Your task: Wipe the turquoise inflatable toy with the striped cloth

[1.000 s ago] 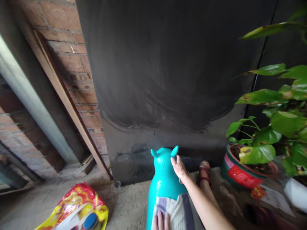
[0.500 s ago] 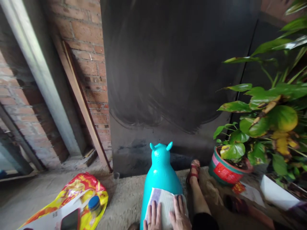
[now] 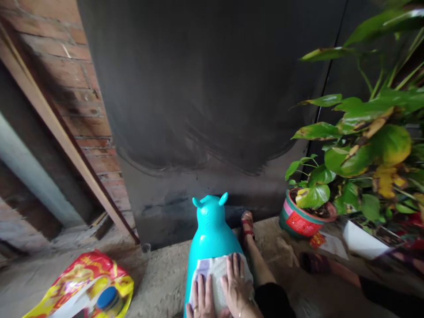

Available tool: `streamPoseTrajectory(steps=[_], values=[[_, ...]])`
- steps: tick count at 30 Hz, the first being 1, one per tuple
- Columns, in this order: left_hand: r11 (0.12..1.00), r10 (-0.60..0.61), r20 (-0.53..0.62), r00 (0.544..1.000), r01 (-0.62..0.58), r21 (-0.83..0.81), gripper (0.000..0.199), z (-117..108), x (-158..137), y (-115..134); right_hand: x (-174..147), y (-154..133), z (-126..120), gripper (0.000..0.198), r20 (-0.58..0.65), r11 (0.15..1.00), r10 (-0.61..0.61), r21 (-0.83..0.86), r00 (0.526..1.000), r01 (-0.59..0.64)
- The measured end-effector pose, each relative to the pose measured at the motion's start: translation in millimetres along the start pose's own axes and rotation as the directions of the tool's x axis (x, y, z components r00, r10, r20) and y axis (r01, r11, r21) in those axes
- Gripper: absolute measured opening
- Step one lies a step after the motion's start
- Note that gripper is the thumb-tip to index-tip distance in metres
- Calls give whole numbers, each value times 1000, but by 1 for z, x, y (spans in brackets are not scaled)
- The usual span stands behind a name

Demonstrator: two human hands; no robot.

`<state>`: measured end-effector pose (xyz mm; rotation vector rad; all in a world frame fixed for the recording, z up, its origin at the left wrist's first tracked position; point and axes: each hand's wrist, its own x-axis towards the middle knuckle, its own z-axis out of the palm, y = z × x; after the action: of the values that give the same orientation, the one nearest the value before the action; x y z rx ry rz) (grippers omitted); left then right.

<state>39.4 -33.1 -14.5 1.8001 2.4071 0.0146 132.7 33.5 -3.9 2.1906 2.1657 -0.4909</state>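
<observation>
Cloth point(image 3: 216, 268), edge ahead of left fingers point(image 3: 201, 290); floor point(image 3: 160, 280) alongside.

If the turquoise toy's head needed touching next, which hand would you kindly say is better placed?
Probably the right hand: it lies farther up the cloth, its fingertips nearer the toy's head, while the left hand rests lower.

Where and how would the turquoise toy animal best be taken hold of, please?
Probably by its two ears, from above on the near side: they jut slim and uncovered from the rounded head, whereas the cloth covers part of the broad body.
</observation>
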Motion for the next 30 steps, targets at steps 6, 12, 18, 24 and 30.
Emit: streamPoseTrajectory(steps=[6,12,18,24,30], values=[[1000,-21,4,1000,21,-21,74,3,20,4,15,-5,-16,58,97,998,-22,58,995,17],[998,-55,76,996,58,-34,77,-3,19,-1,10,-6,-15,58,96,993,-44,114,994,33],[990,-128,111,986,134,-51,73,-9,-1,7,-24,1,-23,60,136,991,-107,96,985,94],[983,-172,72,982,175,-46,72,-3,-19,12,-48,10,-16,63,114,990,-119,84,986,110],[994,-108,188,976,104,28,81,0,-10,2,-55,13,-14,63,83,989,-121,97,989,113]])
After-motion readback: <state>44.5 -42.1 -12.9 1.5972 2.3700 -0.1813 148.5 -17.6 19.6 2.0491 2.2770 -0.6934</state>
